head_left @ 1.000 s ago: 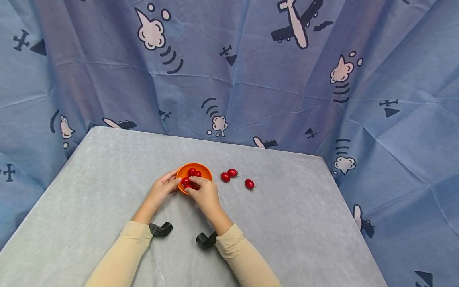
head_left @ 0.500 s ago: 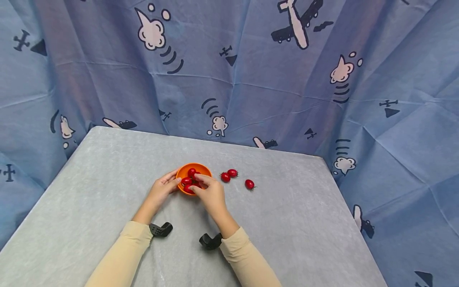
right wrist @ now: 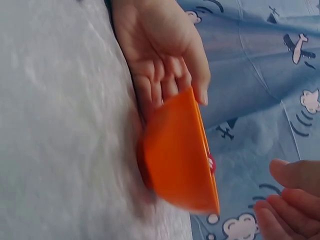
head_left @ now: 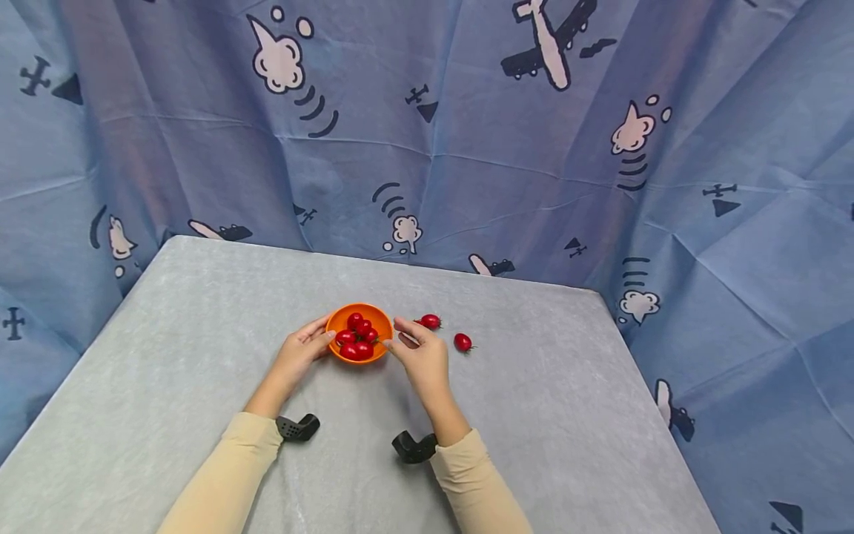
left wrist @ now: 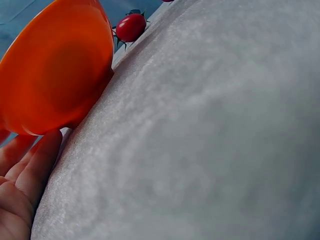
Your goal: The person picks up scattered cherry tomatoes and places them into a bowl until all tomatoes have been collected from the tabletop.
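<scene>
An orange bowl (head_left: 360, 332) stands on the grey table and has several cherry tomatoes (head_left: 356, 337) in it. My left hand (head_left: 325, 331) holds the bowl's left side, thumb on the rim and fingers against the wall. The right wrist view shows this hold (right wrist: 160, 55) on the bowl (right wrist: 180, 155). Just right of the bowl, my right hand (head_left: 400, 334) is off it, fingers relaxed and holding nothing. Two loose tomatoes lie beyond that hand, one (head_left: 431, 321) close to its fingertips and one (head_left: 462, 342) farther right. The left wrist view shows the bowl (left wrist: 55, 75) and one tomato (left wrist: 131, 26).
A grey cloth covers the table (head_left: 534, 415), whose back edge meets a blue curtain (head_left: 507, 163) printed with aeroplanes and clouds. The table's right edge runs down from the far right corner. Black wrist mounts (head_left: 298, 427) (head_left: 415, 447) sit under both sleeves.
My right hand has come out of the bowl and moved right, now covering one of the three loose tomatoes. The left hand and the bowl have stayed put.
</scene>
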### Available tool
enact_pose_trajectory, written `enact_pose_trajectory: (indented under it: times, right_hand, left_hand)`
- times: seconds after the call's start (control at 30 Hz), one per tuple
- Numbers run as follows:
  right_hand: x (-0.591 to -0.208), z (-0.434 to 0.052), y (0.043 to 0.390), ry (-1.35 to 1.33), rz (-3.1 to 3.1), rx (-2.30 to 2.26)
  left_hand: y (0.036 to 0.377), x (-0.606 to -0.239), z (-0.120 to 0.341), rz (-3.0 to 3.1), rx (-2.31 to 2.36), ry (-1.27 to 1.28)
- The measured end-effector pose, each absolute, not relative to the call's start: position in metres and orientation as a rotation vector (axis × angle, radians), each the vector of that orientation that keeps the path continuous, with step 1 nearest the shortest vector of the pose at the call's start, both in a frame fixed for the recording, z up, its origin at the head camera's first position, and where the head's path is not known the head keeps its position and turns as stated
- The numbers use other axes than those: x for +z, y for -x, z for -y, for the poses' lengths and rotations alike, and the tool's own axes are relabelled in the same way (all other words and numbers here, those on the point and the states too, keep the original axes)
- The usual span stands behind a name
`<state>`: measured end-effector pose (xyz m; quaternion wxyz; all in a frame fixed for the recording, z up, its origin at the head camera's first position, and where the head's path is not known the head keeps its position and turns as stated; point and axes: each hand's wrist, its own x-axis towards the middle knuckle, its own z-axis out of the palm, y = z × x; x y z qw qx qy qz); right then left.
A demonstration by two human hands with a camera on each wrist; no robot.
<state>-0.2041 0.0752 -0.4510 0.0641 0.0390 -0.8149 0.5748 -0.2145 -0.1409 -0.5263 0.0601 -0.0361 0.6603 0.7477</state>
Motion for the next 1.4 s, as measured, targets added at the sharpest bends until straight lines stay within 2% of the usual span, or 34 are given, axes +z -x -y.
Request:
enact_pose_trajectory:
  times: [0.97,1.4]
  right_hand:
    - [-0.463,-0.149,0.231,0.242,2.452,1.595]
    - [-0.472,-0.175,0.241,0.309,2.432,1.611]
  left_hand:
    - [0.217,-0.530,0.142,-1.983,2.268,0.095]
    - [0.216,-0.530,0.143,-1.980,2.262,0.119]
